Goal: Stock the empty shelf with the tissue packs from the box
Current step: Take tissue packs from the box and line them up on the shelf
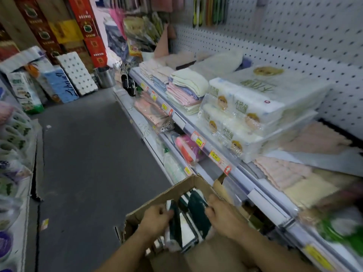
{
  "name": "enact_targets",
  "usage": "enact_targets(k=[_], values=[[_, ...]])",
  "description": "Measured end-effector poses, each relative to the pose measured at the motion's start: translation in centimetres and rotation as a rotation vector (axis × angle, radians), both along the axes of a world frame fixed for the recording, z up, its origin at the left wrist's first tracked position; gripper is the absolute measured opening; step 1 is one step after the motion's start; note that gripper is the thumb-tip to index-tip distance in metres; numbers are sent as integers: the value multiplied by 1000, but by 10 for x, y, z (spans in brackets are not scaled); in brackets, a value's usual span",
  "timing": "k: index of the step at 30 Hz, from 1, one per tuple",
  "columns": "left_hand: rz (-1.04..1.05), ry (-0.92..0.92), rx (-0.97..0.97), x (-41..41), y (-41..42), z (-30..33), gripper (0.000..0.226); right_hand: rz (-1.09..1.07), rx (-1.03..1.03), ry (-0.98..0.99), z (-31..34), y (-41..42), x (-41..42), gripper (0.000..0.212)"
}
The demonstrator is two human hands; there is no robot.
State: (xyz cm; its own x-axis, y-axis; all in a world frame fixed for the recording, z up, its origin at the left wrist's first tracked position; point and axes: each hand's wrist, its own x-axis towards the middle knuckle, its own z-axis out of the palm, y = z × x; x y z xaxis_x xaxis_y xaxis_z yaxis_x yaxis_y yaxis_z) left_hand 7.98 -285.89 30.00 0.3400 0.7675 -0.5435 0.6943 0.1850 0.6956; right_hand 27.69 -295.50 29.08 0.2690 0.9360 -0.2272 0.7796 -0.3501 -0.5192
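An open cardboard box stands on the floor at the bottom centre, beside the shelving. Inside it stand dark green and white tissue packs, upright and close together. My left hand grips the left side of the packs, fingers curled round their edge. My right hand grips the right side of the same bundle. Both forearms reach down into the box. On the shelf to the right lie stacked white tissue packs with a cartoon face print.
Folded towels and pink cloths fill the shelf beside the white packs. Price tags hang along the shelf edge. Toilet-roll bundles and red cartons stand at the aisle's far end. Grey floor runs between the racks.
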Motion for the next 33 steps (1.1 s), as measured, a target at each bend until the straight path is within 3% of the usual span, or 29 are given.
enact_targets(k=[4, 8, 12, 16, 19, 25, 29, 33], values=[[339, -260, -180, 15, -27, 37, 24, -73, 127, 98, 46, -37, -5, 18], [372, -451, -299, 32, -61, 67, 27, -61, 252, 42, 88, -78, -11, 17], [271, -535, -277, 48, -88, 98, 66, -78, 314, -59, 122, -124, -18, 15], [171, -580, -170, 64, -121, 126, 35, -195, 404, -137, 152, -168, -21, 12], [90, -663, -112, 75, -144, 152, 49, -370, 512, -153, 179, -202, -18, 12], [-178, -728, -19, 99, -189, 206, 35, -685, 793, 62, 233, -271, -6, 20], [-333, -815, 32, 122, -230, 237, 6, -790, 877, 106, 264, -323, -3, 17], [-447, -845, -4, 147, -274, 261, 19, -930, 943, 76, 292, -384, -1, 11]])
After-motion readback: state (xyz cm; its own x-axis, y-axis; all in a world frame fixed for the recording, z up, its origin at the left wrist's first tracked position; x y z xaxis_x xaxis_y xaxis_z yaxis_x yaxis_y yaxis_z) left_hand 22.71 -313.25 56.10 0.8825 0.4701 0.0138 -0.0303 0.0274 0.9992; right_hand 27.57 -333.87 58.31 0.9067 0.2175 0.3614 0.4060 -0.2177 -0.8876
